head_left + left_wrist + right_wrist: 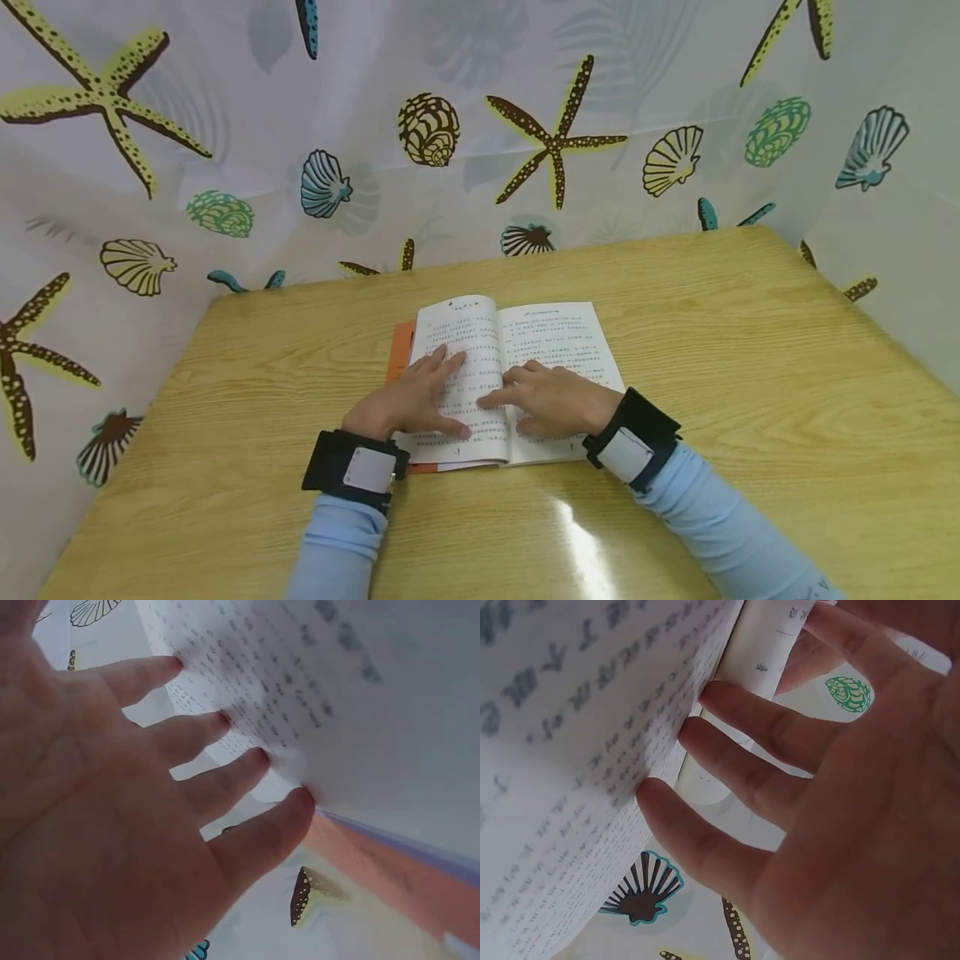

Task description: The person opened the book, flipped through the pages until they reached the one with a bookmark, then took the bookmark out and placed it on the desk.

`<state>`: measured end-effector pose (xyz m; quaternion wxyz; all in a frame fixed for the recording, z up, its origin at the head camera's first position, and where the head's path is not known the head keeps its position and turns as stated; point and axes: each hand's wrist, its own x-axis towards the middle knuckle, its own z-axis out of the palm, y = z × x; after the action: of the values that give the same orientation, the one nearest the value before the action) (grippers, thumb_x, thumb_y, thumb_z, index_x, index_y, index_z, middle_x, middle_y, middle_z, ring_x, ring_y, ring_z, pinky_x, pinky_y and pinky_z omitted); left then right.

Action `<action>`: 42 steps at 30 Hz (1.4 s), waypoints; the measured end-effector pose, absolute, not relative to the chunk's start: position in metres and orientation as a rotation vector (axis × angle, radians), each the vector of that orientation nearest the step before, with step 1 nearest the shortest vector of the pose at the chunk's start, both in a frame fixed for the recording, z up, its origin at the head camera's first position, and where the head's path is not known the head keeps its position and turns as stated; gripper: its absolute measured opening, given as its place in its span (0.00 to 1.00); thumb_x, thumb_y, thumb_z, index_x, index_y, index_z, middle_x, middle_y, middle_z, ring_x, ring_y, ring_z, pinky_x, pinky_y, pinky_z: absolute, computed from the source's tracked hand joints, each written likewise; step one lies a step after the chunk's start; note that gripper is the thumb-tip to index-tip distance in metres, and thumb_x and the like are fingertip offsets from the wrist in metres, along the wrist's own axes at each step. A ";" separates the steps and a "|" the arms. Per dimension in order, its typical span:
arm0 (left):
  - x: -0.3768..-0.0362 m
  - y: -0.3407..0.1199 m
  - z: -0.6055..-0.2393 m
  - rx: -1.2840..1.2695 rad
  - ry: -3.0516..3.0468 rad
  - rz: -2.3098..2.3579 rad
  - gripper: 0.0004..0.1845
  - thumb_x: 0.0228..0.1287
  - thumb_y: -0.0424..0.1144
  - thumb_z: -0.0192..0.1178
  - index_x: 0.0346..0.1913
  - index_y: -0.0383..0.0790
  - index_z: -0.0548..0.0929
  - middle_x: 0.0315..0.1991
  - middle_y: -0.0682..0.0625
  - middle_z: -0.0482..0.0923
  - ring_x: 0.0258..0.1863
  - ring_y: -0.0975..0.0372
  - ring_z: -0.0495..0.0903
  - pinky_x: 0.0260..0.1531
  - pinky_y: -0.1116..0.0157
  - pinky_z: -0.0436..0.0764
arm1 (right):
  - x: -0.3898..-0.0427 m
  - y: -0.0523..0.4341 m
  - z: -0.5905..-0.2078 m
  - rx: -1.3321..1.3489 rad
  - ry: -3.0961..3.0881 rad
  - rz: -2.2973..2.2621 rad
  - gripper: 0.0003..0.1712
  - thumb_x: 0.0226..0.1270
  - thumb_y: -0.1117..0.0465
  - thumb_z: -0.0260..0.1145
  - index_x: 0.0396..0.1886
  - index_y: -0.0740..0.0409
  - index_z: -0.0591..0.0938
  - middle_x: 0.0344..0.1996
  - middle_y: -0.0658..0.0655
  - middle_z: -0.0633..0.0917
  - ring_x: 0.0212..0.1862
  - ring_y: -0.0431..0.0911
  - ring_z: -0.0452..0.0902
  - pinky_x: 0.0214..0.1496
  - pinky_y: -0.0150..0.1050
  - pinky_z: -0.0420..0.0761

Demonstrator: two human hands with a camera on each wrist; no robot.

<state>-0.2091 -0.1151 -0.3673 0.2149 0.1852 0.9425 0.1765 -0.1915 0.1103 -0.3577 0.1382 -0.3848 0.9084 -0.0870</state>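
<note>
An open book (pixel 551 333) with printed text lies flat on the table, an orange cover edge (pixel 399 350) showing at its left side. My left hand (pixel 416 396) rests on the left page with its fingers spread. In the left wrist view the fingertips of the left hand (pixel 135 787) touch the paper near the page's outer edge. Over on the right page lies my right hand (pixel 558 400), its index finger reaching to the central fold. The right wrist view has the right hand (pixel 817 772) with its fingertips on the page (pixel 570 735), extended and apart.
The book lies on a wooden table (pixel 750 350). Behind and beside the table hangs a pale cloth (pixel 480 192) printed with starfish and shells. Black straps (pixel 352 471) with white plates are on both wrists, above light blue sleeves.
</note>
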 end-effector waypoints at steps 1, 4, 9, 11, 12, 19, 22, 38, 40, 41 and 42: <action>-0.210 -0.116 -0.368 0.513 2.611 0.486 0.58 0.55 0.51 0.77 0.82 0.42 0.52 0.82 0.37 0.40 0.79 0.40 0.43 0.71 0.38 0.55 | -0.192 0.111 -0.358 -1.104 2.620 -0.258 0.29 0.68 0.63 0.69 0.69 0.45 0.79 0.63 0.63 0.77 0.62 0.60 0.73 0.58 0.58 0.79; -0.210 -0.117 -0.368 0.514 2.606 0.483 0.58 0.56 0.52 0.77 0.82 0.42 0.52 0.82 0.37 0.40 0.79 0.40 0.43 0.71 0.37 0.54 | -0.194 0.113 -0.357 -1.054 2.584 -0.302 0.32 0.68 0.65 0.68 0.71 0.44 0.77 0.67 0.62 0.74 0.67 0.61 0.69 0.62 0.59 0.75; -0.209 -0.117 -0.366 0.512 2.602 0.479 0.57 0.56 0.52 0.76 0.82 0.43 0.53 0.82 0.38 0.40 0.79 0.40 0.43 0.71 0.38 0.53 | -0.202 0.122 -0.357 -0.907 2.563 -0.341 0.41 0.66 0.65 0.70 0.78 0.45 0.68 0.74 0.60 0.69 0.74 0.61 0.61 0.66 0.60 0.71; -0.209 -0.118 -0.366 0.508 2.604 0.481 0.57 0.56 0.52 0.77 0.82 0.43 0.54 0.82 0.38 0.40 0.79 0.41 0.43 0.72 0.38 0.53 | -0.205 0.128 -0.357 -0.842 2.582 -0.315 0.42 0.66 0.63 0.70 0.79 0.48 0.66 0.75 0.60 0.66 0.75 0.62 0.58 0.67 0.60 0.70; -0.209 -0.118 -0.366 0.512 2.607 0.482 0.57 0.55 0.52 0.77 0.81 0.43 0.54 0.82 0.38 0.41 0.79 0.41 0.43 0.71 0.38 0.54 | -0.207 0.132 -0.357 -0.808 2.590 -0.308 0.42 0.66 0.63 0.70 0.79 0.49 0.66 0.76 0.60 0.65 0.76 0.62 0.57 0.68 0.60 0.69; -0.209 -0.116 -0.366 0.498 2.610 0.488 0.57 0.55 0.52 0.77 0.81 0.43 0.54 0.82 0.38 0.41 0.79 0.41 0.43 0.72 0.40 0.52 | -0.221 0.161 -0.356 -0.661 2.632 -0.268 0.41 0.64 0.58 0.72 0.76 0.60 0.69 0.77 0.65 0.61 0.76 0.68 0.52 0.69 0.64 0.66; -0.209 -0.116 -0.366 0.487 2.615 0.487 0.57 0.55 0.51 0.77 0.81 0.43 0.54 0.82 0.38 0.41 0.79 0.41 0.42 0.73 0.40 0.52 | -0.226 0.173 -0.356 -0.614 2.646 -0.290 0.41 0.64 0.58 0.72 0.75 0.64 0.69 0.76 0.67 0.62 0.75 0.70 0.51 0.70 0.66 0.63; -0.209 -0.115 -0.365 0.478 2.614 0.478 0.57 0.55 0.52 0.77 0.82 0.44 0.54 0.82 0.39 0.40 0.79 0.42 0.42 0.73 0.40 0.52 | -0.234 0.191 -0.361 -0.593 2.670 -0.349 0.39 0.68 0.56 0.70 0.72 0.70 0.69 0.75 0.73 0.61 0.71 0.75 0.56 0.67 0.68 0.65; -0.209 -0.114 -0.364 0.475 2.612 0.479 0.57 0.55 0.52 0.77 0.82 0.44 0.54 0.82 0.39 0.40 0.79 0.42 0.42 0.73 0.40 0.52 | -0.233 0.189 -0.360 -0.589 2.678 -0.354 0.38 0.70 0.55 0.69 0.71 0.72 0.69 0.74 0.73 0.62 0.71 0.74 0.57 0.67 0.67 0.65; -0.209 -0.114 -0.364 0.473 2.611 0.483 0.57 0.55 0.51 0.77 0.82 0.44 0.54 0.82 0.39 0.40 0.79 0.42 0.42 0.73 0.40 0.52 | -0.233 0.189 -0.360 -0.583 2.685 -0.359 0.38 0.70 0.54 0.69 0.70 0.73 0.70 0.74 0.73 0.62 0.70 0.74 0.58 0.67 0.66 0.66; -0.209 -0.114 -0.364 0.472 2.611 0.485 0.57 0.55 0.51 0.77 0.82 0.44 0.54 0.82 0.39 0.40 0.79 0.42 0.42 0.73 0.40 0.52 | -0.233 0.188 -0.359 -0.566 2.691 -0.370 0.38 0.70 0.54 0.69 0.70 0.75 0.69 0.74 0.74 0.61 0.70 0.74 0.57 0.68 0.66 0.66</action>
<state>-0.2086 -0.1141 -0.3638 0.2205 0.1705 0.9442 0.1755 -0.2331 0.1882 -0.3594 0.1826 -0.2007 0.9535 -0.1310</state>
